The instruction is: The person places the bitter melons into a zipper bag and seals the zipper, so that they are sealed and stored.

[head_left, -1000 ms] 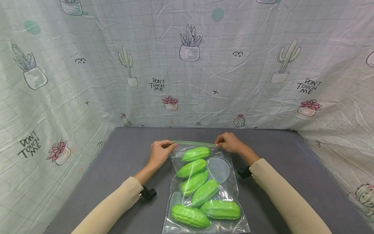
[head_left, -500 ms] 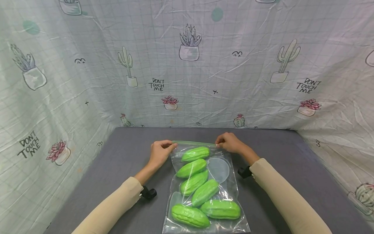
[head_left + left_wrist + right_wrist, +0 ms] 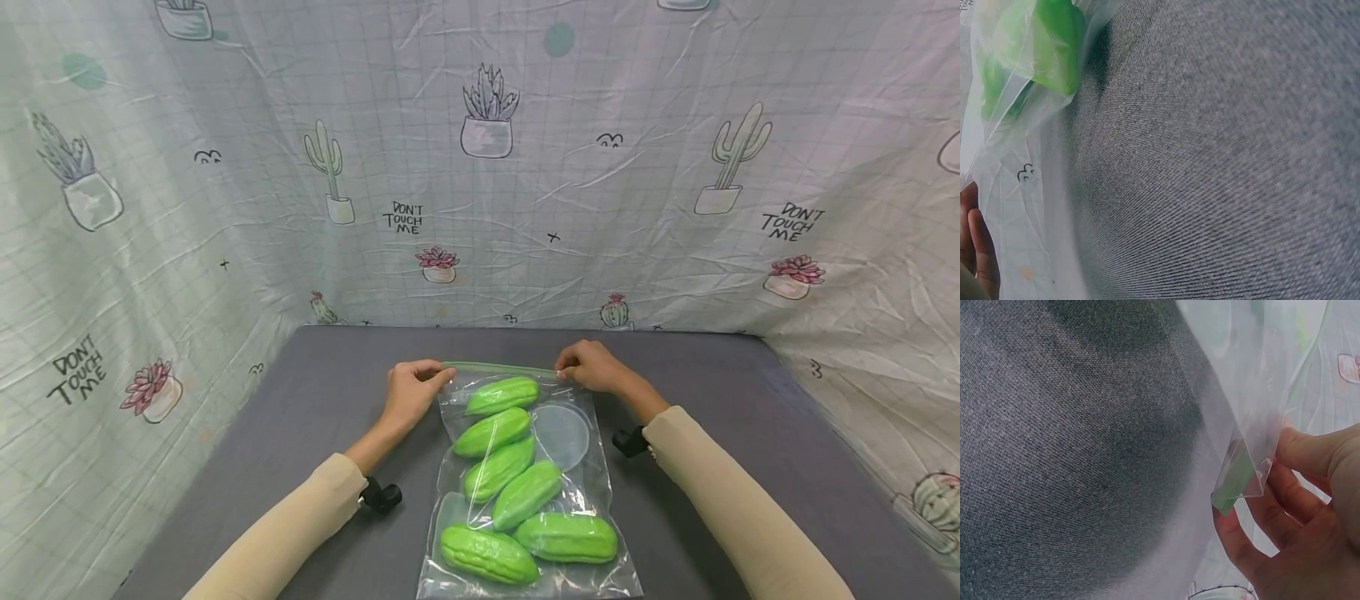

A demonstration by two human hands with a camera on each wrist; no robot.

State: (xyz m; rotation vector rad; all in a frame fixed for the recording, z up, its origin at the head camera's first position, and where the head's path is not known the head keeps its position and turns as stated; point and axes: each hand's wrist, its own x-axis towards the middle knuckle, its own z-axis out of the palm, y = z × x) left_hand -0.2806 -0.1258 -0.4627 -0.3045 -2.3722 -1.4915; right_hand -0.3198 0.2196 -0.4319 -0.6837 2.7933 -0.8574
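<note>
A clear zip bag (image 3: 597, 483) lies lengthwise toward me, with several green, ridged, gourd-like vegetables (image 3: 491, 556) inside. Its green zip strip (image 3: 498, 367) runs along the far edge. My left hand (image 3: 411, 392) pinches the far left corner between thumb and fingers; only some fingertips (image 3: 984, 247) show in the left wrist view. At the far right corner, my right hand (image 3: 592, 367) pinches the strip's end. Close up in the right wrist view, thumb and fingers (image 3: 1235, 540) hold the green strip end (image 3: 1235, 481). A round pale patch (image 3: 561, 436) shows on the bag beside the vegetables.
The bag is on a dark grey tabletop (image 3: 315, 433). A pale curtain (image 3: 525, 208) printed with potted cacti encloses the back and both sides. Each wrist wears a small black camera, such as the left wrist camera (image 3: 381, 497).
My right fingertips have shifted very slightly rightward at the zip strip's end. The left hand, the bag and the vegetables stay where they were.
</note>
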